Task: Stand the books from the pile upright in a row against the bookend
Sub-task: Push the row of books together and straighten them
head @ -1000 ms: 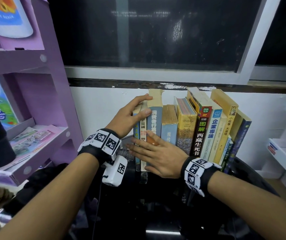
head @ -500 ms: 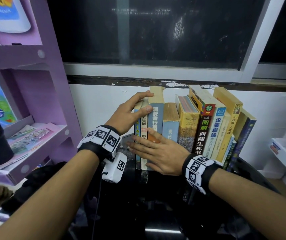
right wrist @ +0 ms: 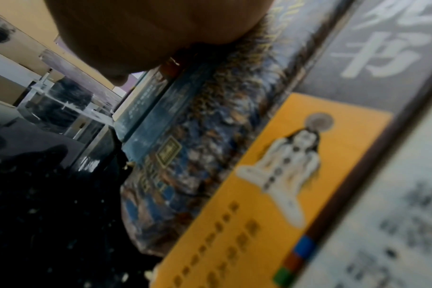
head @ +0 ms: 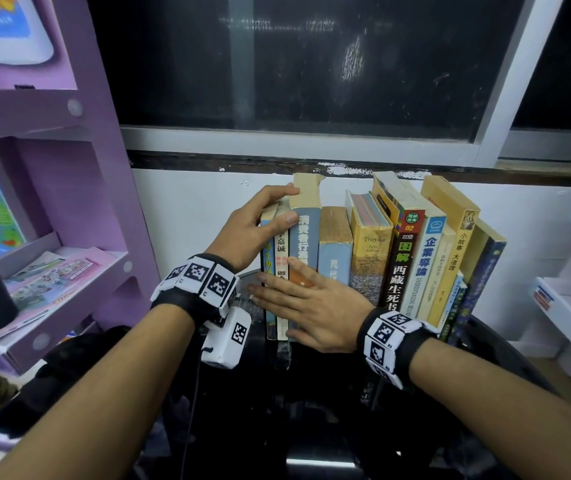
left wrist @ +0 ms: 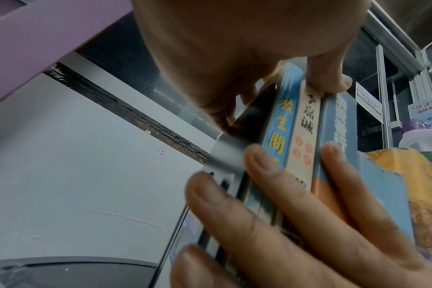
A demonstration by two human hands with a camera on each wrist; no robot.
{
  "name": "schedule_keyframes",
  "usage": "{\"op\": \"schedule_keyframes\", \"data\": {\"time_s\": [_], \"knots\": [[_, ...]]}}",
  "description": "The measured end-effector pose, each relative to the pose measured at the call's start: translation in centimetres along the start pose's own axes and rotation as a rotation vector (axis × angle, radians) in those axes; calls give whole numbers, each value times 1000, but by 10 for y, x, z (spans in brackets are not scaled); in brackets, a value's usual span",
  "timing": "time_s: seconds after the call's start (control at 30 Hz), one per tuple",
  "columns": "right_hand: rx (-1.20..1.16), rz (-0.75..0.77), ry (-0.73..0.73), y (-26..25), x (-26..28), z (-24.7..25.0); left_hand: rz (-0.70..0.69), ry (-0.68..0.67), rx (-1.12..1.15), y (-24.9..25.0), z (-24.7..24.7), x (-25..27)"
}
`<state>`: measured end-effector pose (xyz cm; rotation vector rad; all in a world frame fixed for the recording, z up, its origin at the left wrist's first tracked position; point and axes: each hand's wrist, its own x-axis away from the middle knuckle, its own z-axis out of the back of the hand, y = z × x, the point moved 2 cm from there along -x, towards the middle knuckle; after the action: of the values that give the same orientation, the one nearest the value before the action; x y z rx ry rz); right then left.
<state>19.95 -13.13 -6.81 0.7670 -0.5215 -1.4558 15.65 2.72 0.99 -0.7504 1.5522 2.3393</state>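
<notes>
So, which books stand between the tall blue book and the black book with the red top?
In the head view, two: a short light blue book and the yellow "Troyka" book, between the tall blue book and the black book.

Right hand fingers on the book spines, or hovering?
Touching. The left wrist view shows the right hand with its straight fingers laid flat across the thin blue book's spine and its neighbours; the head view agrees.
</notes>
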Motion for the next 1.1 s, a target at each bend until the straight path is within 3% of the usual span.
{"op": "schedule_keyframes", "data": {"time_s": [0.43,0.67,0.8,1.1], "knots": [[-111,-3,-11,0,10,18,45,-35,-264,22,6,8],[-142,-29,-54,1,56,22,-72,-42,-420,54,-10,3],[-142,-32,-58,5,69,23,-131,-110,-483,73,-32,-7],[-164,-17,-42,5,74,15,-132,-168,-807,74,-60,-18]]}}
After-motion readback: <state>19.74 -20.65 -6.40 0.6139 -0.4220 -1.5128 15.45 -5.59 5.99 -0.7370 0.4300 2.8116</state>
